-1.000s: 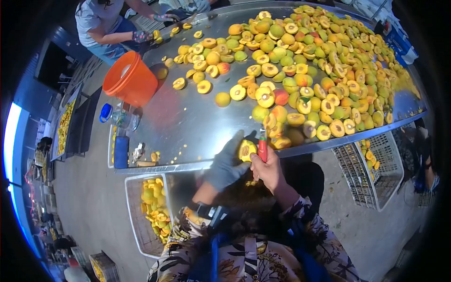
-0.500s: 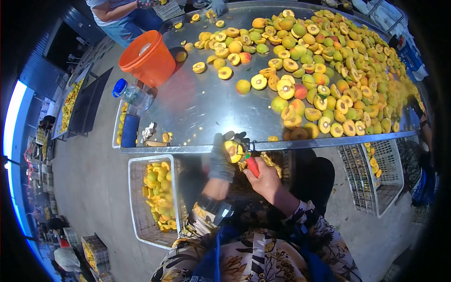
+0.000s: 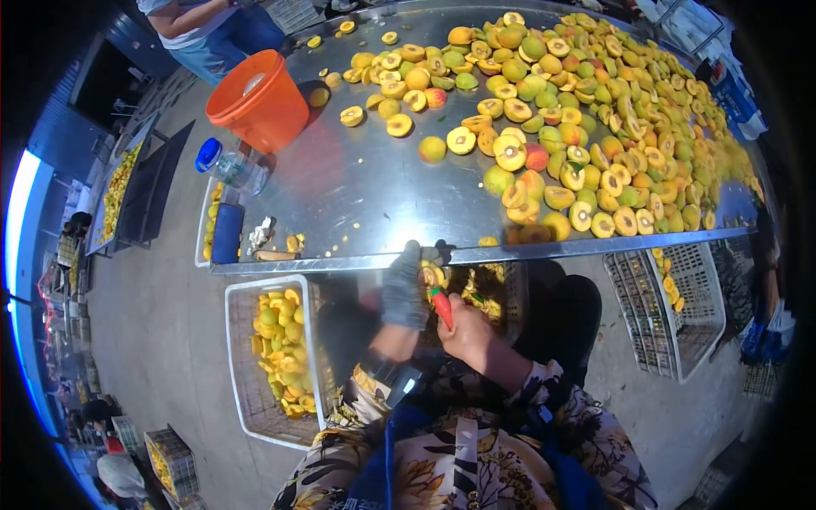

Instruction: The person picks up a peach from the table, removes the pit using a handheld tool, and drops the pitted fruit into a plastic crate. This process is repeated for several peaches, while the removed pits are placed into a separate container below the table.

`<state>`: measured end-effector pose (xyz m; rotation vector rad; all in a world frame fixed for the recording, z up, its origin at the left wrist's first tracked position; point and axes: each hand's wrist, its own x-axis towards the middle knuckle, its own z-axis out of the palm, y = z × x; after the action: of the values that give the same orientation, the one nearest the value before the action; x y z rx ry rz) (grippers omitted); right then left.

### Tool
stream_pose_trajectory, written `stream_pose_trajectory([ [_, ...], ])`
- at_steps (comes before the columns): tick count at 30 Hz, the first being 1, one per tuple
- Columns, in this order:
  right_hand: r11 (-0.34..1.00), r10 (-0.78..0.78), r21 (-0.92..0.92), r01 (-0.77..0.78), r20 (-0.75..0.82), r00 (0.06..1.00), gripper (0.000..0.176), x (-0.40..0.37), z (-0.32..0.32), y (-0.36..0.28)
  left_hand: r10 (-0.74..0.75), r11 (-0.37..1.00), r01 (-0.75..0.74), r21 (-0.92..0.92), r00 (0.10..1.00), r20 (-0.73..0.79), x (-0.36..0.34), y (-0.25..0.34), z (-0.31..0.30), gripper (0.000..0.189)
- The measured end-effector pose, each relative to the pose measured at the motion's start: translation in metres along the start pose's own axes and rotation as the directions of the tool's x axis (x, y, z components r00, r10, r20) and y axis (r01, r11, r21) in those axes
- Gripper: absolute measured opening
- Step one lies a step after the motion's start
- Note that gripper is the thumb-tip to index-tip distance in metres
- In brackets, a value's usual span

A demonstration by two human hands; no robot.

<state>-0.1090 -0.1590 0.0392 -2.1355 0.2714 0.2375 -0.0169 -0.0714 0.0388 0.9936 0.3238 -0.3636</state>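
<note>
My left hand [image 3: 405,293], in a grey glove, is closed round a halved yellow peach [image 3: 432,275] just below the table's front edge. My right hand [image 3: 466,330] is bare and grips the red handle of a small tool [image 3: 441,308]. The tool's tip is at the peach, its shape too small to make out. Beneath my hands, partly hidden, is a container with yellow pieces [image 3: 486,289]. Many halved and whole peaches [image 3: 586,102] are heaped on the metal table [image 3: 357,204].
An orange bucket [image 3: 263,102], a blue-capped bottle [image 3: 238,170] and a blue object [image 3: 227,233] stand at the table's left. A white crate [image 3: 240,361] of peach halves is left of my legs, stacked crates [image 3: 639,323] right. Another person [image 3: 200,25] is at upper left.
My left hand and the peach have moved slightly lower, and the peach face is less visible. My right hand has shifted slightly left and down, with the red handle steeper. The view has shifted slightly.
</note>
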Motion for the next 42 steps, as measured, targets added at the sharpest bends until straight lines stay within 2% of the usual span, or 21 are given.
stream_pose_trajectory([
  [2,1.0,0.011,-0.027,-0.01,0.046,0.999,0.026,0.0,0.0,0.0,-0.064,0.996,0.062,0.064,0.998,0.027,-0.004,0.011,-0.003,0.032],
  [5,0.982,-0.109,-0.13,0.135,0.194,0.975,0.027,0.007,-0.011,0.008,-0.159,0.982,0.15,0.111,0.985,0.07,0.0,0.013,-0.011,0.034],
  [6,0.981,-0.101,-0.139,0.134,0.22,0.97,0.028,0.01,-0.014,0.009,-0.189,0.977,0.178,0.118,0.978,0.087,0.003,0.012,-0.014,0.035],
  [8,0.979,-0.086,-0.158,0.133,0.273,0.958,0.032,0.015,-0.016,0.012,-0.199,0.979,0.201,0.012,0.96,0.197,0.005,0.012,-0.019,0.035],
  [9,0.983,-0.143,-0.078,0.168,0.258,0.956,0.033,0.016,-0.017,0.015,-0.199,0.976,0.215,-0.041,0.948,0.25,0.003,0.014,-0.018,0.034],
  [11,0.967,-0.255,0.084,0.242,0.216,0.943,0.036,0.018,-0.018,0.021,-0.154,0.986,0.166,-0.024,0.954,0.256,-0.008,0.021,-0.012,0.034],
  [13,0.981,-0.173,0.13,0.14,0.284,0.943,0.038,0.018,-0.017,0.02,-0.114,0.992,0.124,-0.021,0.958,0.264,-0.009,0.021,-0.008,0.035],
  [14,0.985,-0.13,0.152,0.085,0.317,0.939,0.038,0.017,-0.016,0.02,-0.142,0.988,0.154,-0.034,0.964,0.224,-0.007,0.018,-0.009,0.034],
  [17,0.996,-0.062,0.071,0.049,0.2,0.978,0.025,0.009,-0.005,0.016,-0.205,0.977,0.211,-0.04,0.971,0.12,0.0,0.014,-0.008,0.035],
  [19,0.995,-0.073,0.075,0.059,0.2,0.977,0.025,0.009,-0.003,0.018,-0.211,0.977,0.211,0.006,0.975,0.068,0.003,0.011,-0.006,0.036],
  [23,0.976,-0.115,0.202,0.079,0.173,0.978,0.024,0.006,0.012,0.031,-0.042,0.991,0.042,0.131,0.999,-0.004,-0.007,0.012,0.006,0.038],
  [28,0.973,-0.059,0.233,-0.007,0.274,0.96,0.021,0.007,0.009,0.022,0.188,0.934,-0.181,0.309,0.982,0.007,-0.007,0.006,-0.001,0.036],
  [31,0.983,-0.051,0.185,0.002,0.258,0.965,0.02,0.01,0.012,0.028,-0.112,0.981,0.111,0.159,0.994,0.0,-0.007,0.015,-0.001,0.031],
  [34,0.976,-0.116,0.21,0.061,0.262,0.958,0.02,0.015,0.002,0.032,-0.277,0.961,0.27,0.059,0.941,0.197,-0.004,0.024,-0.007,0.029],
  [35,0.969,-0.139,0.233,0.077,0.265,0.954,0.021,0.019,0.0,0.035,-0.21,0.977,0.201,0.064,0.901,0.38,-0.003,0.027,-0.012,0.032],
  [38,0.936,-0.22,0.329,0.127,0.266,0.938,0.02,0.023,-0.002,0.033,-0.155,0.987,0.16,0.021,0.906,0.394,-0.011,0.033,-0.006,0.034],
  [40,0.911,-0.263,0.379,0.163,0.228,0.938,0.02,0.024,0.007,0.04,-0.191,0.981,0.193,0.023,0.932,0.308,-0.008,0.027,-0.005,0.031],
  [42,0.964,-0.18,0.234,0.124,0.233,0.956,0.02,0.014,-0.007,0.028,-0.181,0.983,0.176,0.046,0.962,0.204,-0.003,0.017,-0.006,0.03],
])
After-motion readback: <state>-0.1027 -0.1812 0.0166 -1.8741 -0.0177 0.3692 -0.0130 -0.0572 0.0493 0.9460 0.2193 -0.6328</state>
